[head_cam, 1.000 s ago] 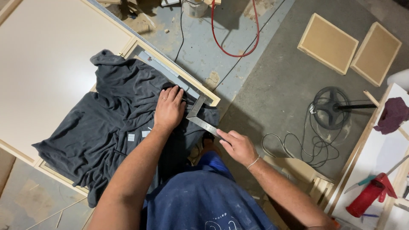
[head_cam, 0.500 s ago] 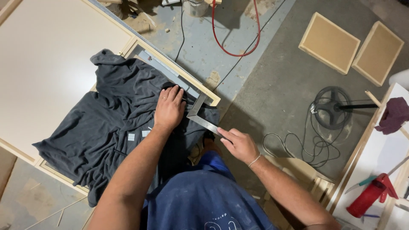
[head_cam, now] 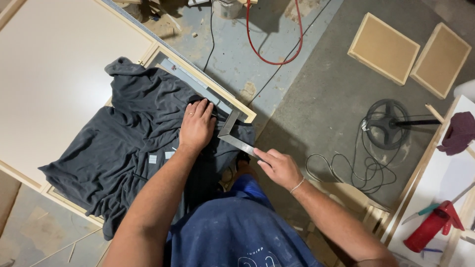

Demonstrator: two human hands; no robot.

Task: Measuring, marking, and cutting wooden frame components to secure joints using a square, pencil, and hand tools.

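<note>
Left hand (head_cam: 196, 126) lies spread flat on soft, crumpled dark grey cloth (head_cam: 133, 133); right hand (head_cam: 279, 168) pinches one leg of a flat, L-shaped steel square (head_cam: 232, 134).

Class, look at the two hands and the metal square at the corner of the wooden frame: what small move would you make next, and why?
Probably nudge the metal square snug against the wooden frame. The right hand holds the end of its long arm, which juts off the corner, while the left hand lies flat on the dark cloth beside it.
</note>
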